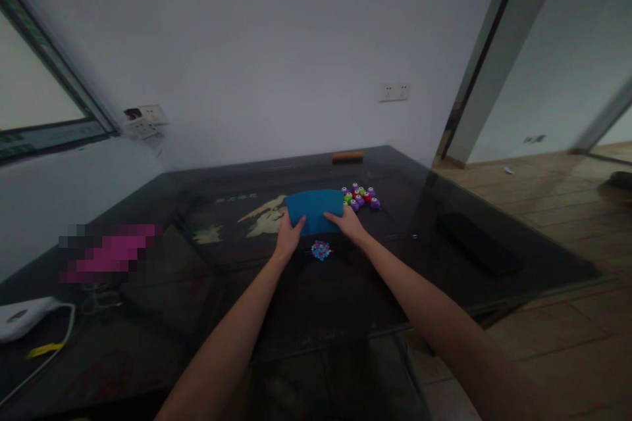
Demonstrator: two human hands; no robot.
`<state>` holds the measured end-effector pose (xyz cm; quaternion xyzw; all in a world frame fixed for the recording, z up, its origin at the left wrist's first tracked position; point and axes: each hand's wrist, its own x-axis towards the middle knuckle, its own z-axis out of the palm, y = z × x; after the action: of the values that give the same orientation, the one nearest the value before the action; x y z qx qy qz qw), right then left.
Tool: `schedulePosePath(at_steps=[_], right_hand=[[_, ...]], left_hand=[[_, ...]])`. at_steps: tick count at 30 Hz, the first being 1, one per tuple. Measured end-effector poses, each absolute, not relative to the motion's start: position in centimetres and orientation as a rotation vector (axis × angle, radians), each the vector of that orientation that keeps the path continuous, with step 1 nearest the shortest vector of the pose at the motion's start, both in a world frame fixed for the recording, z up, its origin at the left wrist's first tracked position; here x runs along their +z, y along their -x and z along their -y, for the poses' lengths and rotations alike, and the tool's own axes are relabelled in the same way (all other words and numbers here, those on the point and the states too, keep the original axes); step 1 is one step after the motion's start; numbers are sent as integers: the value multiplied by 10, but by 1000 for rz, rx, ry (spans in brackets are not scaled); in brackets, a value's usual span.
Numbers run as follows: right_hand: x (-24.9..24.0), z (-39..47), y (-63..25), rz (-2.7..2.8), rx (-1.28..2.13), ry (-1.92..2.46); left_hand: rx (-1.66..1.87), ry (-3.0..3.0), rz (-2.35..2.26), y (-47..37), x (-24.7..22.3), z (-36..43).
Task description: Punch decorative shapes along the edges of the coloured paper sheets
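Both my hands hold a blue sheet [316, 209], paper or thin foam, raised above the dark table and slightly curved. My left hand [289, 237] grips its left edge, thumb on the near face. On the right edge, my right hand [348, 222] pinches it the same way, fingers mostly hidden behind. Just below the sheet on the table lies a small pile of pink, blue and white bits [320, 250], too small to name. Beyond my right hand sits a cluster of purple, green and red balls with eye-like white spots [360, 197].
A brown bar-shaped object [347, 157] lies at the table's far edge. To the right is a black flat case [476, 243]. On the left are a blurred-out pink item [116, 250], scissors [101, 301] and a white device with a cable [27, 317]. The glossy table [345, 309] meets the wall.
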<state>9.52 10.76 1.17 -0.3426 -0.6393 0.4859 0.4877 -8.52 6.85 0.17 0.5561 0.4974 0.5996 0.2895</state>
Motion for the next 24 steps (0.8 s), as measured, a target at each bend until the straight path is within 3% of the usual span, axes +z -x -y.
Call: schedulePosePath(at_steps=[14, 24], right_hand=[[52, -88, -100, 1602, 1152, 871], [59, -74, -95, 1550, 1391, 807]], left_hand=[[1507, -1703, -1472, 84, 62, -41], [1389, -1438, -1296, 110, 56, -39]])
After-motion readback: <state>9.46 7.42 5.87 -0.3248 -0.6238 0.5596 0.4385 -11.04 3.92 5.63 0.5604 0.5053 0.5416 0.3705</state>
